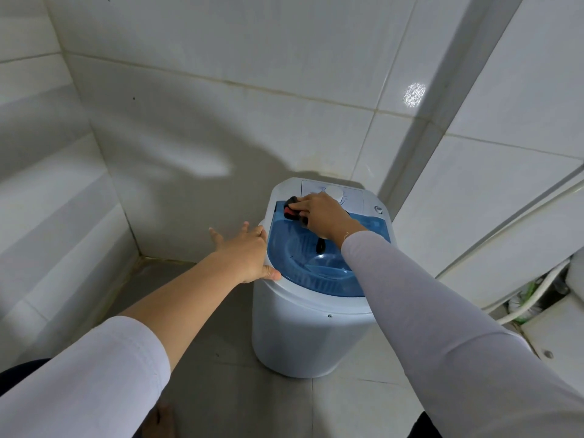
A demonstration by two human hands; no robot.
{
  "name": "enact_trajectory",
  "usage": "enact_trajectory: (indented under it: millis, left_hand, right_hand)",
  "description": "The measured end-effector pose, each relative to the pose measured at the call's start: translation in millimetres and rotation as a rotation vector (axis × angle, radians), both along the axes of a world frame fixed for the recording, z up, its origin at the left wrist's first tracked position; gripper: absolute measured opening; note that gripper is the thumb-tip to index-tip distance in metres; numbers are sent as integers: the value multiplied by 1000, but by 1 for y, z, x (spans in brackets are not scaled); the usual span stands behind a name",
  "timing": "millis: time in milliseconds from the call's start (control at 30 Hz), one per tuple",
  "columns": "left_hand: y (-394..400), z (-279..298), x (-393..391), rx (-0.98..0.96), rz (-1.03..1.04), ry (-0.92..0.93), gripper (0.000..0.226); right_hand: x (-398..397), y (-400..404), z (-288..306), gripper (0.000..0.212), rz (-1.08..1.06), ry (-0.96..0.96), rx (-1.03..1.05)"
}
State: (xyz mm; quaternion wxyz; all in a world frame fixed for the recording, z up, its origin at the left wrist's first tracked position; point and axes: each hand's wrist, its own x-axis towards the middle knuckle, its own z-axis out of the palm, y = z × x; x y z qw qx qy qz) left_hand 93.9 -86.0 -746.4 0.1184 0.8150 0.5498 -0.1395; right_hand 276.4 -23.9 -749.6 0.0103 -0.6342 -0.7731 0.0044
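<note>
A small white round washing machine (pixel 297 330) stands on the tiled floor near a corner. Its translucent blue lid (pixel 316 267) is closed, and a white dial (pixel 335 193) sits on the back panel. My left hand (pixel 249 254) rests on the machine's left rim with straight fingers spread, thumb along the front edge. My right hand (pixel 322 216) lies on the back of the lid and grips a black and red object (pixel 290 210); a black cord (pixel 320 245) trails from under it across the lid.
White tiled walls close in at the left and behind. A white pipe (pixel 442 99) runs up the wall at the right. White hoses (pixel 534 298) and a white fixture (pixel 556 324) crowd the floor at right. Grey floor lies in front.
</note>
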Motion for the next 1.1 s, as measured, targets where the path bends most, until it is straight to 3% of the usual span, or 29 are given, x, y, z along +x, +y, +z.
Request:
enact_trajectory:
  millis: [1100]
  left_hand:
    - [1,-2,5,40,33,73,93]
  right_hand:
    - [117,-57,0,42,-264,77,57]
